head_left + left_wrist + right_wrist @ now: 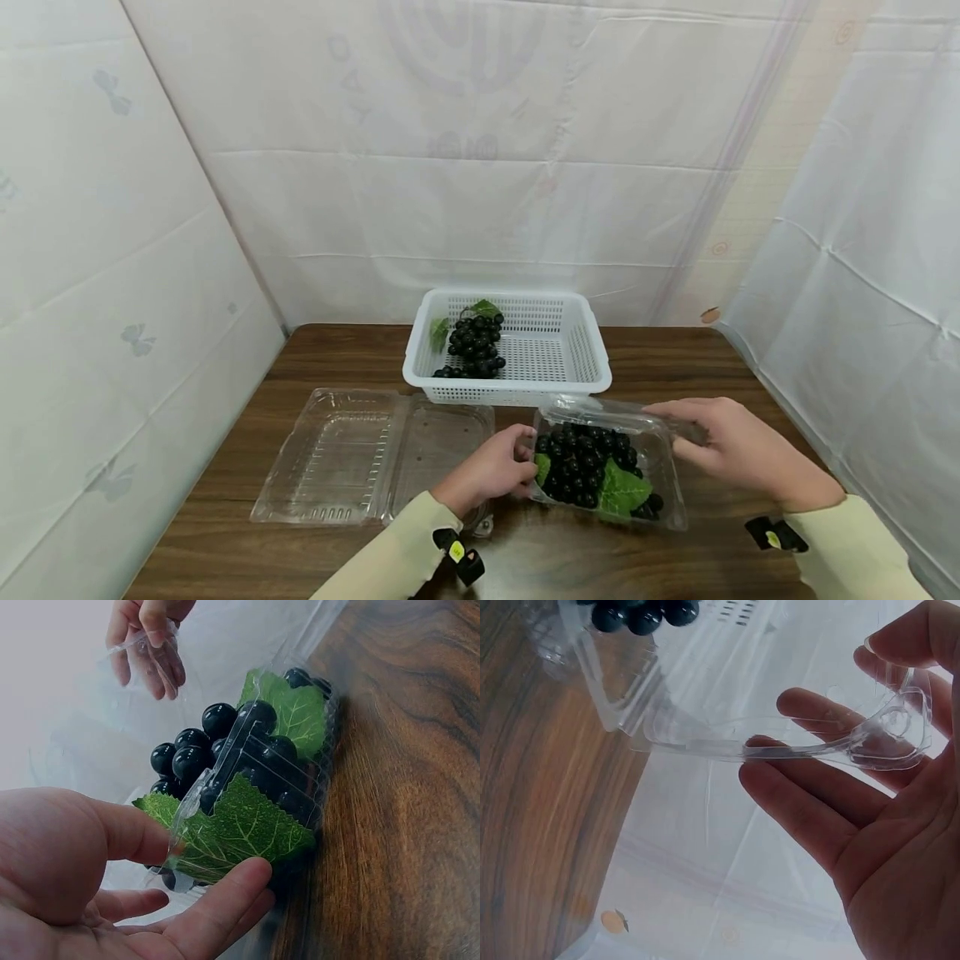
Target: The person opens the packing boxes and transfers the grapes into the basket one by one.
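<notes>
A clear plastic clamshell box (pixel 672 507) with a bunch of black grapes (pixel 576 467) and green leaves (pixel 621 492) in it stands at the front of the table. My left hand (pixel 495 462) holds the box's left side, the thumb at its rim and over a leaf in the left wrist view, the fingers along the outer wall. With thumb and fingers, my right hand (pixel 723 442) pinches the corner of the clear lid (pixel 799 750), which is raised off the box. In the right wrist view, its other fingers extend below the lid's edge.
A second clear clamshell box (pixel 337 467) lies unfolded at left, partly behind my left forearm. Behind both boxes, a white slotted basket (pixel 508 385) has more black grapes (pixel 474 343) on its left side. White sheeting (pixel 465 208) hangs around the wooden table (pixel 240 500).
</notes>
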A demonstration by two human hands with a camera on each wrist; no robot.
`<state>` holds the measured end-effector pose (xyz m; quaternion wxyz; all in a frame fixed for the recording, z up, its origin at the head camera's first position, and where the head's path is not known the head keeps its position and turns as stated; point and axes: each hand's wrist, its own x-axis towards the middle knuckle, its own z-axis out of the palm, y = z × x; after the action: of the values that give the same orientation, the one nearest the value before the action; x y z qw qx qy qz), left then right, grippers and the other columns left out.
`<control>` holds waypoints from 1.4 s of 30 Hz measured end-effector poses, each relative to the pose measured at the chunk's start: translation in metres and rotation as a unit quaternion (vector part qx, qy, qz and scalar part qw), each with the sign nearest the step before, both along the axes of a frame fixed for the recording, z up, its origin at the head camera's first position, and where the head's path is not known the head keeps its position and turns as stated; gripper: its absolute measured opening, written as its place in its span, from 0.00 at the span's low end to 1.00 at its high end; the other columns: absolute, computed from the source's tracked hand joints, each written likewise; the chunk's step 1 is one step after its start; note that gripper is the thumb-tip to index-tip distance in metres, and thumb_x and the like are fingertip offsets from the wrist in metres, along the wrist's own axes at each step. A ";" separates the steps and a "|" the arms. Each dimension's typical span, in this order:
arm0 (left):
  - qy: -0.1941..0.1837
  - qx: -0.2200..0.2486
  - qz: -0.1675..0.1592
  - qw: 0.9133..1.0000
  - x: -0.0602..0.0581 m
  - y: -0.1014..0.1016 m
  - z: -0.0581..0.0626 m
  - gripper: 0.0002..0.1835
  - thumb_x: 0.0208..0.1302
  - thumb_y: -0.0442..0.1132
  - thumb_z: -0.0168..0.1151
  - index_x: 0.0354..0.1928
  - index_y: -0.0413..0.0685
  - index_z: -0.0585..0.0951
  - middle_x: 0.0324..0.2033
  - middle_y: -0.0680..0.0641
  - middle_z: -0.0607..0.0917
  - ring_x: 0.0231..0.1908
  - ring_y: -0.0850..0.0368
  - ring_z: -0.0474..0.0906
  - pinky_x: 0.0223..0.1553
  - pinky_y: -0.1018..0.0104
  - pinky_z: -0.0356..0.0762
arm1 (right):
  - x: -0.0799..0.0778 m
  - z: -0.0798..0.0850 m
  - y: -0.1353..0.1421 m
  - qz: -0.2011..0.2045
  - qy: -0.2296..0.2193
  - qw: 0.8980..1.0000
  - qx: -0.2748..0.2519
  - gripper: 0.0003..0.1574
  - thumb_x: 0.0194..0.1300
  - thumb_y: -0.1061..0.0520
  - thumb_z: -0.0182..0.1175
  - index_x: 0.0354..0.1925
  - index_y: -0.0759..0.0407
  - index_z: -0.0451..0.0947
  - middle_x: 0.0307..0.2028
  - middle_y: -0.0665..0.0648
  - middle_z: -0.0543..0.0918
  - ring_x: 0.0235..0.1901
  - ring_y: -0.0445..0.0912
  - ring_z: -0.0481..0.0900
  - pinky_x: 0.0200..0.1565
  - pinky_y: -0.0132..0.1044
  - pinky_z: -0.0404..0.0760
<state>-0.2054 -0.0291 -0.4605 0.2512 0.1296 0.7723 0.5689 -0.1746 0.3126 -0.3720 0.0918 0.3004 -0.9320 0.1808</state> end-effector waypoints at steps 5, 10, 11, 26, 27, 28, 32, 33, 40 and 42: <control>0.005 -0.005 -0.008 1.000 0.000 0.002 0.002 0.31 0.68 0.29 0.58 0.73 0.41 0.67 0.51 0.40 0.80 0.29 0.50 0.82 0.35 0.51 0.86 | 0.001 0.003 0.005 -0.002 0.010 1.000 -0.003 0.30 0.64 0.67 0.64 0.61 0.43 0.81 0.51 0.44 0.88 0.18 0.25 0.54 0.27 0.25 0.67; 0.005 -0.009 -0.016 1.000 0.001 0.005 0.004 0.30 0.68 0.29 0.58 0.71 0.43 0.69 0.49 0.42 0.81 0.30 0.47 0.83 0.34 0.50 0.85 | 0.001 0.006 0.011 0.000 0.030 0.999 -0.016 0.31 0.62 0.69 0.65 0.59 0.43 0.83 0.52 0.46 0.88 0.38 0.30 0.80 0.32 0.28 0.71; 0.004 -0.009 -0.017 1.000 0.001 0.006 0.004 0.30 0.68 0.29 0.58 0.71 0.43 0.69 0.48 0.42 0.81 0.30 0.48 0.83 0.34 0.50 0.85 | 0.001 0.007 0.012 0.002 0.035 0.999 -0.021 0.31 0.61 0.70 0.65 0.58 0.43 0.83 0.51 0.47 0.89 0.40 0.31 0.82 0.32 0.28 0.72; 0.028 -0.033 -0.044 0.998 0.004 0.024 0.008 0.27 0.69 0.28 0.58 0.70 0.47 0.72 0.46 0.45 0.82 0.26 0.52 0.79 0.28 0.51 0.79 | -0.011 -0.006 0.042 -0.006 -0.041 0.977 -0.210 0.16 0.73 0.73 0.53 0.52 0.62 0.80 0.41 0.49 0.91 0.35 0.35 0.87 0.32 0.29 0.83; 0.029 -0.036 -0.046 0.998 0.004 0.025 0.008 0.27 0.70 0.28 0.58 0.70 0.47 0.72 0.45 0.45 0.82 0.26 0.53 0.78 0.27 0.52 0.78 | -0.012 -0.007 0.046 0.003 -0.051 0.972 -0.228 0.16 0.73 0.74 0.50 0.53 0.66 0.79 0.43 0.51 0.91 0.39 0.37 0.89 0.37 0.29 0.85; 0.030 -0.039 -0.049 0.998 0.004 0.026 0.009 0.27 0.70 0.27 0.58 0.69 0.47 0.72 0.45 0.45 0.82 0.26 0.53 0.77 0.27 0.52 0.77 | -0.014 -0.009 0.049 0.011 -0.061 0.967 -0.246 0.17 0.74 0.75 0.48 0.53 0.68 0.78 0.44 0.52 0.91 0.42 0.38 0.89 0.40 0.30 0.86; 0.042 -0.052 -0.061 0.996 0.000 0.030 0.012 0.26 0.68 0.26 0.59 0.67 0.49 0.74 0.44 0.46 0.81 0.26 0.54 0.76 0.27 0.53 0.77 | -0.019 -0.015 0.062 0.028 -0.096 0.941 -0.324 0.20 0.73 0.78 0.39 0.55 0.77 0.73 0.45 0.57 0.90 0.43 0.44 0.90 0.44 0.33 0.88; 0.044 -0.057 -0.065 0.995 -0.001 0.031 0.012 0.26 0.68 0.26 0.59 0.67 0.50 0.75 0.44 0.46 0.81 0.26 0.54 0.75 0.27 0.54 0.77 | -0.019 -0.016 0.065 0.026 -0.107 0.932 -0.345 0.19 0.74 0.77 0.38 0.55 0.77 0.72 0.45 0.57 0.90 0.43 0.45 0.90 0.44 0.35 0.88; 0.079 -0.119 -0.106 0.984 -0.013 0.036 0.018 0.24 0.69 0.28 0.61 0.65 0.53 0.77 0.45 0.47 0.84 0.29 0.55 0.80 0.27 0.60 0.80 | -0.023 -0.028 0.081 0.007 -0.150 0.879 -0.452 0.18 0.80 0.70 0.39 0.57 0.75 0.73 0.45 0.54 0.91 0.41 0.46 0.91 0.42 0.36 0.89; 0.096 -0.134 -0.118 0.979 -0.017 0.036 0.020 0.24 0.70 0.28 0.61 0.65 0.52 0.76 0.45 0.47 0.84 0.28 0.56 0.81 0.28 0.61 0.81 | -0.024 -0.032 0.084 0.006 -0.171 0.859 -0.483 0.18 0.80 0.69 0.40 0.57 0.71 0.75 0.45 0.55 0.91 0.41 0.46 0.90 0.41 0.37 0.89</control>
<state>-0.2221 0.0069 -0.4403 0.2562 0.2393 0.8415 0.4111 -0.1988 0.3965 -0.4043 0.0635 0.1880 -0.7270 0.6573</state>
